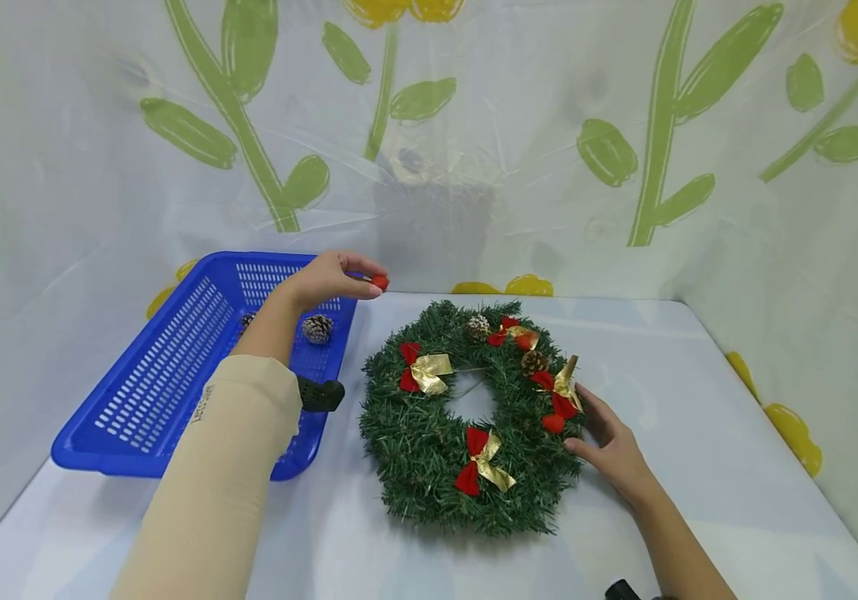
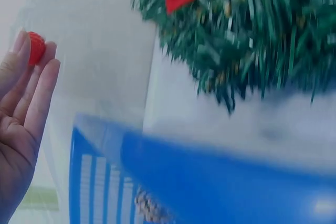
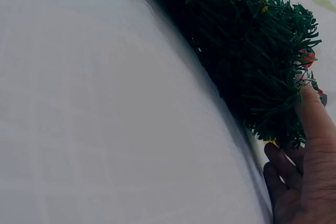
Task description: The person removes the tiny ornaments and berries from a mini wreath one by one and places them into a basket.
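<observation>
The left hand [image 1: 335, 277] pinched a red raspberry-like berry [image 1: 380, 282] between thumb and fingertips, in the air toward 11 o'clock from the green Christmas wreath [image 1: 414, 433]. The right hand [image 1: 616, 454] gripped the wreath's outer edge at 3 o'clock, thumb against the greenery. The wreath lay on the pale table [image 1: 729, 400], red-and-gold bows [image 1: 483, 460] at 1 and 6 o'clock among others. Toward 9 o'clock, the blue perforated basket [image 1: 125, 417] held a pine cone [image 1: 317, 328].

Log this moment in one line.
left hand: pinches red ornament | right hand: touches wreath at right edge | wreath: on table, bows attached | blue basket: pine cones inside
</observation>
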A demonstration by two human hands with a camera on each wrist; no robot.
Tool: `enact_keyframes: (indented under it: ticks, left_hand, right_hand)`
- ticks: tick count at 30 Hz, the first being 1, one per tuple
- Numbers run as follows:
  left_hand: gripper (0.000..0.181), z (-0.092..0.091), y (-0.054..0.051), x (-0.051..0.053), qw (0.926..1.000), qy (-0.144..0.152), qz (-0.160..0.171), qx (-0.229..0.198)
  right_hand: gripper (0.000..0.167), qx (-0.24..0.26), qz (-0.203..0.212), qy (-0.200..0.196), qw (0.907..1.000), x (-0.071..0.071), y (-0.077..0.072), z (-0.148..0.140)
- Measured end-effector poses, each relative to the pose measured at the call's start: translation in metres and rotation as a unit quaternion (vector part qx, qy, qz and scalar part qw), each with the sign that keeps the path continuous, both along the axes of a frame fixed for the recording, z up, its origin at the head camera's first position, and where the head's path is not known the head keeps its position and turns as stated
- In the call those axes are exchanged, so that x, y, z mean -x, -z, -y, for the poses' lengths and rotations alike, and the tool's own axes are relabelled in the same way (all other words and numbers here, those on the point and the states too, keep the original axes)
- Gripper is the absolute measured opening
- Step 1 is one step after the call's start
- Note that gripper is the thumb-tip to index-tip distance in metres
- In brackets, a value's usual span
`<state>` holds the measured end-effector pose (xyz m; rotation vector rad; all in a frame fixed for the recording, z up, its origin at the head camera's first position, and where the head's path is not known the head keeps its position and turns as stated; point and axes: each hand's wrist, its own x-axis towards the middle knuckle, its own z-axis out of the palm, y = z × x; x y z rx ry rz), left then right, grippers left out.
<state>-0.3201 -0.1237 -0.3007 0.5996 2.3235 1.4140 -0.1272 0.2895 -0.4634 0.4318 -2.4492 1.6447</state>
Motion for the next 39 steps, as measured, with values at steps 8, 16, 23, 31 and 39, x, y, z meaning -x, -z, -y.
enact_keyframes:
  ticks: [8, 16, 23, 31, 39]
  left_hand:
    - [0.041, 0.030, -0.005, -0.003, 0.9985, -0.050, -0.017, 0.014]
    - [0.045, 0.064, -0.005, -0.009, 0.9899, -0.133, -0.046, 0.015]
    - [0.046, 0.093, 0.000, -0.015, 0.9874, -0.135, -0.053, 0.062]
    - [0.040, 0.097, 0.005, -0.012, 0.9910, -0.046, -0.053, 0.114]
    - [0.039, 0.095, 0.025, -0.012, 0.9884, 0.030, -0.012, 0.149]
  right_hand:
    - [0.077, -0.008, 0.006, 0.008, 0.9999, 0.002, -0.001, 0.000]
    - [0.077, -0.005, 0.012, 0.010, 0.9999, 0.001, -0.001, -0.001]
    - [0.077, 0.007, 0.006, 0.000, 1.0000, 0.002, 0.001, 0.002]
    - [0.077, -0.004, 0.006, 0.006, 1.0000, 0.004, 0.001, 0.000]
    - [0.077, 0.002, 0.008, 0.001, 1.0000, 0.003, 0.000, -0.006]
